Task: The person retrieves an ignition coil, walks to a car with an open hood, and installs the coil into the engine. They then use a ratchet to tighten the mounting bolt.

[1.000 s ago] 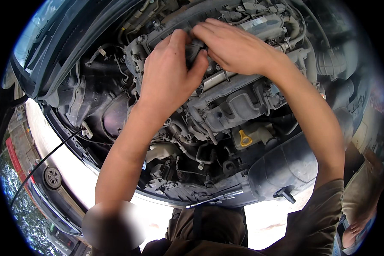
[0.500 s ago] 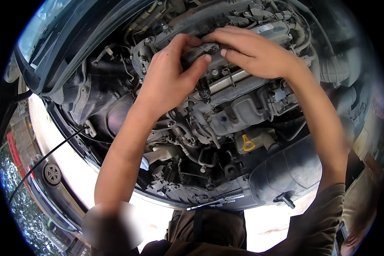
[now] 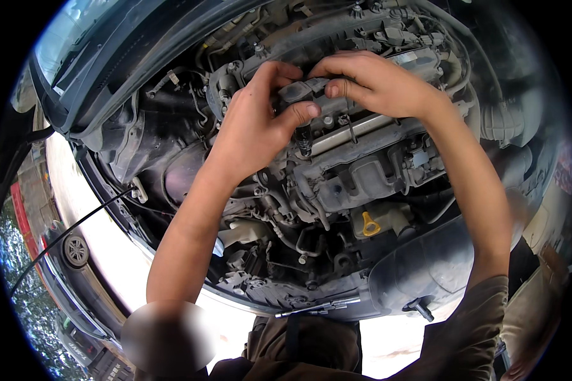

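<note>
Front edge: a slim silver metal tool (image 3: 318,309) lies along the dark bumper rim at six o'clock.
Low in the bay: a yellow ring-shaped plastic dipstick handle (image 3: 370,225) sits at five o'clock from the hands, well apart from them.
Left hand (image 3: 254,130): curled — thumb and fingers pinch the near side of a dark grey plastic ignition coil with a black stem (image 3: 300,105).
Right hand (image 3: 375,82): fingers bent, gripping the coil's top from two o'clock.
Coil: tilted, its stem pointing down, just above the grey metal engine cover (image 3: 362,168).
Far side: the raised black bonnet (image 3: 127,51) at eleven o'clock.
</note>
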The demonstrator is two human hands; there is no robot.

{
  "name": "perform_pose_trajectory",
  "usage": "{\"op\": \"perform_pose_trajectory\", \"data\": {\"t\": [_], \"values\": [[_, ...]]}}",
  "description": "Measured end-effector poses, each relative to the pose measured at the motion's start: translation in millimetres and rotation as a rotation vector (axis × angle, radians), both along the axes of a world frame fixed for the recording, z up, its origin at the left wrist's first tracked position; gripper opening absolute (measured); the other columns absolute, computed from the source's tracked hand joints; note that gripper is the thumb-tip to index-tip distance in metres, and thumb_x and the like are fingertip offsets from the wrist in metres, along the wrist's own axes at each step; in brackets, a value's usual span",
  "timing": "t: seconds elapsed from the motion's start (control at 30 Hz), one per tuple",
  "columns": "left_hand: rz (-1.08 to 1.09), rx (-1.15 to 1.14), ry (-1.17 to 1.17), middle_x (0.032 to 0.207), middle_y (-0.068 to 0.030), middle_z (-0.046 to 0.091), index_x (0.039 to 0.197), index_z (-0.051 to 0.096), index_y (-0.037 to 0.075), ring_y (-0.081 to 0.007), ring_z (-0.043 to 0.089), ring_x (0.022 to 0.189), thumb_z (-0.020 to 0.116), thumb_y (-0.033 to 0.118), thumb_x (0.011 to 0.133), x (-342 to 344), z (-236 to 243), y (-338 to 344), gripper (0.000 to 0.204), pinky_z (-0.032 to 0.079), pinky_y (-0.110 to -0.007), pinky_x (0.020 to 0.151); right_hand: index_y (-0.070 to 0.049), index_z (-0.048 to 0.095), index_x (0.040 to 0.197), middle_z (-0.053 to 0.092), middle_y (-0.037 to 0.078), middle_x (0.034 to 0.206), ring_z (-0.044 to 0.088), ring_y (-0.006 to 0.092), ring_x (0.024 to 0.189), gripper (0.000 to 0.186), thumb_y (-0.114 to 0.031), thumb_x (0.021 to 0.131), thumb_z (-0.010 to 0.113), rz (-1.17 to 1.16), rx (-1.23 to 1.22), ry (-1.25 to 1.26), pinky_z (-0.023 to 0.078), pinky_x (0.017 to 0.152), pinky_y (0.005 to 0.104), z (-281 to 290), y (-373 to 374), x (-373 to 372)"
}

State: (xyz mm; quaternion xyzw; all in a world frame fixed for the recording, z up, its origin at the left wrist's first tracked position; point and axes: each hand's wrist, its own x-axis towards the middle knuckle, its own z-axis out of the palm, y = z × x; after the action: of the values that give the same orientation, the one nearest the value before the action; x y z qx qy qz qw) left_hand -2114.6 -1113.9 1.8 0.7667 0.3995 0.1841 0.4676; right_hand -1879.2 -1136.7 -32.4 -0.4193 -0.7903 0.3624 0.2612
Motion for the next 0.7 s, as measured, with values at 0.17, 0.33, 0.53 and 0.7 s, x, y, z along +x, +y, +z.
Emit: {"op": "perform_pose_trajectory", "data": {"t": [0.17, 0.33, 0.53, 0.7], "values": [[0.042, -0.034, -0.038, 0.097, -0.0194, 0.07, 0.116, 0.058, -0.003, -0.0295, 0.067, 0.078, 0.08, 0.027, 0.082, 0.6, -5.6, -3.9, 0.05, 0.05, -0.037, 0.072, 0.0, 0.062, 0.112, 0.066, 0.015, 0.096, 0.065, 0.0314, 0.091, 0.025, -0.014, 0.093, 0.056, -0.039, 0.079, 0.002, 0.05, 0.08, 0.042, -7.3, 3.2, -2.5], [0.027, 0.056, 0.054, 0.096, -0.02, 0.07, 0.117, 0.058, -0.003, -0.0319, 0.069, 0.084, 0.08, 0.029, 0.083, 2.5, 0.7, -5.2, 0.052, 0.051, -0.038, 0.077, 0.0, 0.062, 0.111, 0.064, 0.012, 0.089, 0.066, 0.0248, 0.084, 0.025, 0.0, 0.089, 0.052, -0.037, 0.079, 0.062, 0.052, 0.076, 0.0385, -12.0, 5.7, -4.3], [0.115, 0.061, 0.039, 0.099, -0.0096, 0.068, 0.118, 0.058, -0.003, -0.0135, 0.059, 0.085, 0.076, 0.021, 0.089, 8.1, -0.5, -6.5, 0.042, 0.049, -0.03, 0.078, 0.0, 0.057, 0.111, 0.062, 0.014, 0.091, 0.064, 0.0285, 0.086, 0.028, 0.005, 0.086, 0.049, -0.076, 0.131, 0.055, 0.05, 0.077, 0.0404, -7.6, 5.0, -7.7], [0.057, 0.154, 0.171, 0.101, -0.0205, 0.062, 0.116, 0.056, -0.001, -0.0326, 0.06, 0.091, 0.066, 0.032, 0.095, 14.9, 7.4, -6.6, 0.04, 0.047, -0.039, 0.081, -0.001, 0.056, 0.112, 0.061, 0.017, 0.097, 0.06, 0.0358, 0.093, 0.025, 0.001, 0.087, 0.053, -0.155, 0.18, 0.017, 0.047, 0.082, 0.0437, -7.3, -0.1, -7.3]]}}
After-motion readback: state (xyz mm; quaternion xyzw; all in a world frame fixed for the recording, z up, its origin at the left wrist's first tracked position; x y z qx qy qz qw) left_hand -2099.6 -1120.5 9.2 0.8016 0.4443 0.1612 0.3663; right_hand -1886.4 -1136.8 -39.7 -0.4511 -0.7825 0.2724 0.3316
